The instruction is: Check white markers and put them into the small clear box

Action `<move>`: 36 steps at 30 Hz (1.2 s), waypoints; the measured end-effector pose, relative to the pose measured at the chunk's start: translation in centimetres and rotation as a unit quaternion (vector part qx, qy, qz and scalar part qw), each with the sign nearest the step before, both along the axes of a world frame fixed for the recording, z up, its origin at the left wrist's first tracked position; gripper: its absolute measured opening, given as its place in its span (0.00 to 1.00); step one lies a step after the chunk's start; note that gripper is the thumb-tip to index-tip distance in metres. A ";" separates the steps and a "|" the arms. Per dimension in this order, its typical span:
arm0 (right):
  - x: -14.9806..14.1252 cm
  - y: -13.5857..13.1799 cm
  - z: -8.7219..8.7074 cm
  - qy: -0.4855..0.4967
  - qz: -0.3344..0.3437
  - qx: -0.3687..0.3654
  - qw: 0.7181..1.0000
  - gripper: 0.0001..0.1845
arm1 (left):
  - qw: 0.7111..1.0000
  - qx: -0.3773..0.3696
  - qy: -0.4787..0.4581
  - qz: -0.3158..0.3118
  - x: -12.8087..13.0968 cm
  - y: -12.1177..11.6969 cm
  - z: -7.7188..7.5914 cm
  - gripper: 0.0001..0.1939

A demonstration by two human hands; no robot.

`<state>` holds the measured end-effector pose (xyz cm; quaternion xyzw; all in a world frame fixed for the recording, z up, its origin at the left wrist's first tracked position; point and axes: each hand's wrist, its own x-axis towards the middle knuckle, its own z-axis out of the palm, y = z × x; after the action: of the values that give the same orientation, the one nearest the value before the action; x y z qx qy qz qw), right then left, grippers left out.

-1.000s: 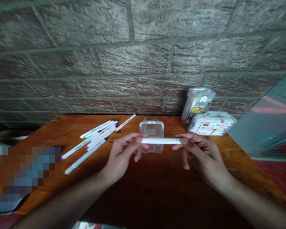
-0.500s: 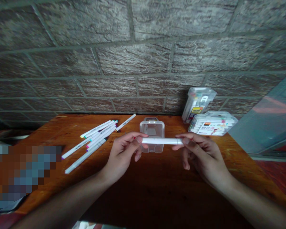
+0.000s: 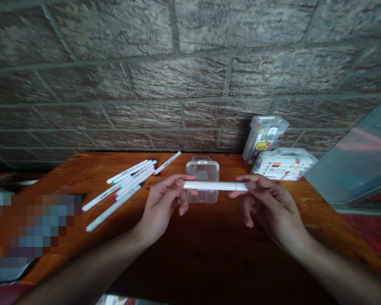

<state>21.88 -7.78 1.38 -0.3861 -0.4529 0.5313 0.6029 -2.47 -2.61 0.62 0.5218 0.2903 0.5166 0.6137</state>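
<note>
A white marker pen (image 3: 214, 186) is held level between my two hands, in front of a clear plastic case (image 3: 202, 195). My left hand (image 3: 165, 199) pinches its left end between thumb and fingers. At the other end, my right hand (image 3: 269, 201) grips the marker the same way, past a thin line round its barrel. The clear case stands open on the table behind the marker, partly hidden by it. Left of my hands lies a loose pile of several white markers (image 3: 131, 182) with coloured ends.
A wooden table (image 3: 206, 254) stands against a stone-block wall (image 3: 178, 80). At its back right are an upright clear case of markers (image 3: 262, 137) and a wider marker case (image 3: 284, 165). A pixelated patch (image 3: 34, 237) covers the left edge.
The marker has risen very slightly, and more of its left part shows as my left thumb has shifted a little left. The pile and cases have stayed put.
</note>
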 end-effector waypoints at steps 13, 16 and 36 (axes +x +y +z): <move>0.0 0.0 0.1 0.033 0.014 -0.003 0.999 0.10 | 1.000 0.005 -0.028 0.012 0.1 -0.1 0.4 0.15; 0.0 0.0 0.0 0.039 0.019 -0.001 0.999 0.10 | 0.999 0.005 -0.031 0.013 0.1 -0.1 0.3 0.15; 0.2 0.3 -0.2 0.045 0.017 0.030 0.998 0.09 | 0.999 0.012 -0.052 0.009 0.1 0.0 0.2 0.14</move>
<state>22.05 -7.49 1.17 -0.3359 -0.4476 0.5443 0.6250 -2.33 -2.57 0.86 0.4989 0.2564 0.5521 0.6168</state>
